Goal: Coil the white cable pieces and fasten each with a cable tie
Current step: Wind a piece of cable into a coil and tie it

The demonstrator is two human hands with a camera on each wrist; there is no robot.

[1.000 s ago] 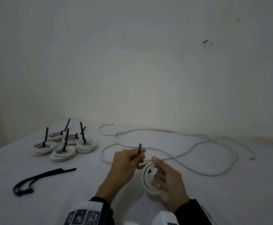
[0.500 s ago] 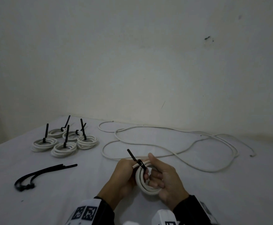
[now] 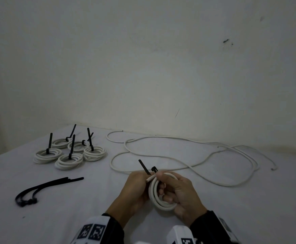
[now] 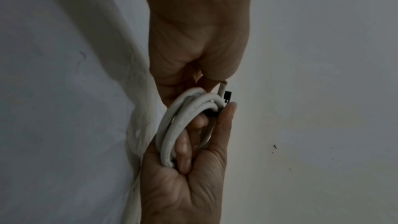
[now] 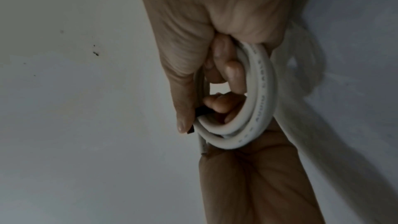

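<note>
Hands meet above the table (image 3: pixel 249 199), close together; right hand (image 3: pixel 182 196) grips the white cable coil (image 3: pixel 156 194), fingers through its loop; left hand (image 3: pixel 134 187) pinches the black cable tie (image 3: pixel 144 167) wrapped at the coil's top; five tied coils (image 3: pixel 69 152) lie far left.

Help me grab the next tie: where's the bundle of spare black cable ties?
In the head view the spare black cable ties lie on the table, left of both hands and nearer than the finished coils.
</note>
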